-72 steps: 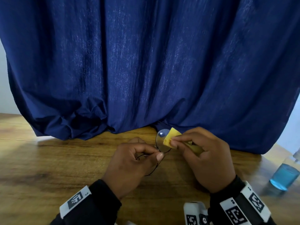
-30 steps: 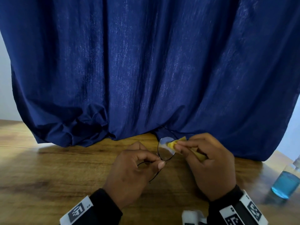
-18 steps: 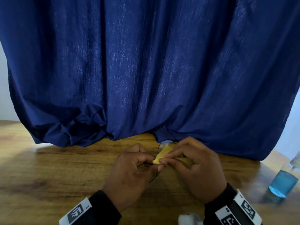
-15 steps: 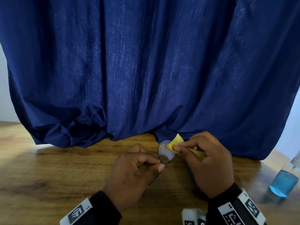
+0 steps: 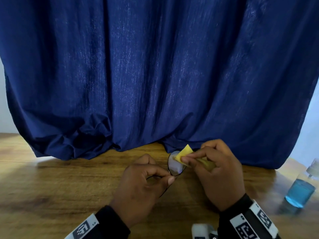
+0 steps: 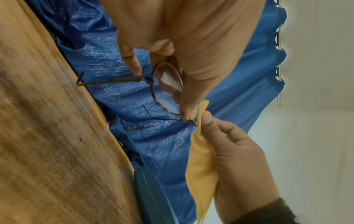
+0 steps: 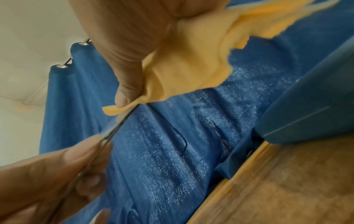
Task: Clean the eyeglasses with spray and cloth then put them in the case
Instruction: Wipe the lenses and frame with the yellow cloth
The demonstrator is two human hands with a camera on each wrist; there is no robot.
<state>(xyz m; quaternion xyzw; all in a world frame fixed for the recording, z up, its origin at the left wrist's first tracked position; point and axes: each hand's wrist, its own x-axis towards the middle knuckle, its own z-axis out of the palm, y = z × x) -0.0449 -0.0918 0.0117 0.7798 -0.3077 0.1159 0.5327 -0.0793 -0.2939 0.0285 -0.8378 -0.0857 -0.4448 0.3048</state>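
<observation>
Eyeglasses (image 5: 175, 165), thin dark wire frame, lower centre, half hidden behind left hand (image 5: 138, 188), rim pinched | yellow soft cloth (image 5: 183, 153) clamped on lens by right hand (image 5: 219, 176) fingertips | blue hard case (image 6: 151, 197) cut off, lower edge | spray bottle (image 5: 300, 192) blurred, right edge.

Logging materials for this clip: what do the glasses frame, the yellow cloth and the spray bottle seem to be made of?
The glasses frame looks like thin dark metal wire: a very slim rim and slim temples, though coated plastic is possible. The yellow cloth looks like soft matte microfibre: it folds limply, with fuzzy edges. The spray bottle is clear, probably plastic, showing blue liquid inside; the blur leaves glass possible.
</observation>
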